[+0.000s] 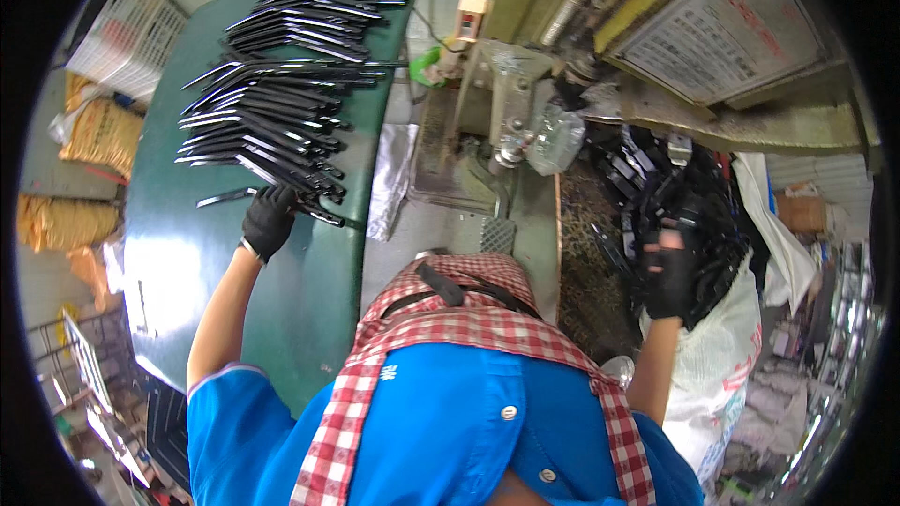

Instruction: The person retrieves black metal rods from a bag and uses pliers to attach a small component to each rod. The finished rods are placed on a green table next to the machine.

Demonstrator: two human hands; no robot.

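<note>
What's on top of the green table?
Bent black rods lie on the green table, and the left hand covers part of the nearest ones. What's directly beneath the rods or hand is covered, so I can't see it.

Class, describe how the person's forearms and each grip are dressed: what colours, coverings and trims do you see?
The left grip wears a black glove with a narrow pale band at the wrist. The right grip, blurred, is also black-gloved, apparently with openings at the fingers. Both forearms are bare below short blue sleeves; the left hem shows pale trim.
</note>
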